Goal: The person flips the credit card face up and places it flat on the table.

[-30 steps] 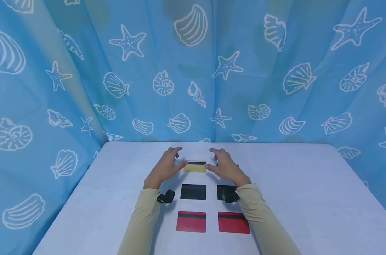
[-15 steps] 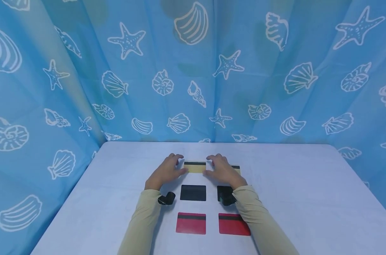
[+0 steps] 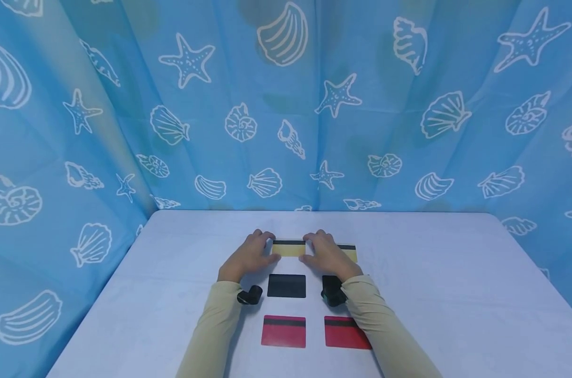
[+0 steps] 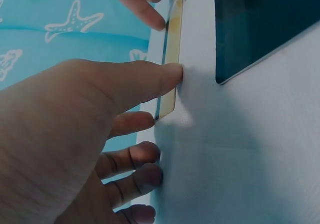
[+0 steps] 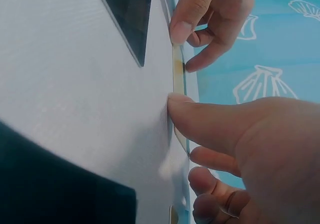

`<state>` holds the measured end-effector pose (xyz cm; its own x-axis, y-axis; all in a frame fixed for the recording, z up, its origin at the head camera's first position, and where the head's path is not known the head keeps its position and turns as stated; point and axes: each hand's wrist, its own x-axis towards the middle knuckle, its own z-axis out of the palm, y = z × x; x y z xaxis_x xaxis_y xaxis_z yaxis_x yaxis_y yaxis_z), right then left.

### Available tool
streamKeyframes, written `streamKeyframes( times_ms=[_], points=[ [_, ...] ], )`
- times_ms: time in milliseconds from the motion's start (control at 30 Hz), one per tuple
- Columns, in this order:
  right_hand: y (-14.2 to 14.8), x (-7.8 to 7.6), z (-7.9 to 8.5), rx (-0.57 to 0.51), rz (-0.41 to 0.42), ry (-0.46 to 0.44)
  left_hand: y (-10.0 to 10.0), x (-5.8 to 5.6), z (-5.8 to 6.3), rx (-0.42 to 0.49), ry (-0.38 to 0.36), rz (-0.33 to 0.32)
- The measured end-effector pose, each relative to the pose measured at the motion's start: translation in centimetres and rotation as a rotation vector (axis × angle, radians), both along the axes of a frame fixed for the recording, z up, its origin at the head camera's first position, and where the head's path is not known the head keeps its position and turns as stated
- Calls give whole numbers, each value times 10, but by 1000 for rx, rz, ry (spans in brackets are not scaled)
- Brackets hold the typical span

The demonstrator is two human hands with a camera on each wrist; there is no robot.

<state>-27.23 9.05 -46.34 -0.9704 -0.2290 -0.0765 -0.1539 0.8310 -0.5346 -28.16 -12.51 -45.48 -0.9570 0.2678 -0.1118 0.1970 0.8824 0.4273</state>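
Note:
A yellow card (image 3: 288, 249) with a dark stripe along its far edge lies flat on the white table, between both hands. My left hand (image 3: 250, 255) holds its left end, thumb at the near edge and index finger at the far corner. My right hand (image 3: 330, 255) holds the right end the same way. In the left wrist view, the thumb overlaps the near edge of the yellow card (image 4: 171, 47), and the other fingers are loosely bent. Behind the right hand shows part of a second yellow card (image 3: 349, 253).
Nearer me lies a black card (image 3: 286, 286); another black card (image 5: 60, 184) is partly hidden under my right wrist. Closest are a pinkish-red card (image 3: 283, 332) and a red card (image 3: 345, 333), partly covered by my right sleeve. A blue shell-patterned curtain (image 3: 286, 131) hangs behind the table.
Both hands have come inward and slightly nearer me, and the index fingers have lowered onto the far corners of the yellow card. More of the second yellow card shows.

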Motion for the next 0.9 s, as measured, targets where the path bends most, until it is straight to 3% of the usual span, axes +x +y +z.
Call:
streamKeyframes(
  times_ms=[900],
  points=[
    [-5, -2, 0, 8, 0, 4, 0, 0, 6, 23, -71, -16]
  ],
)
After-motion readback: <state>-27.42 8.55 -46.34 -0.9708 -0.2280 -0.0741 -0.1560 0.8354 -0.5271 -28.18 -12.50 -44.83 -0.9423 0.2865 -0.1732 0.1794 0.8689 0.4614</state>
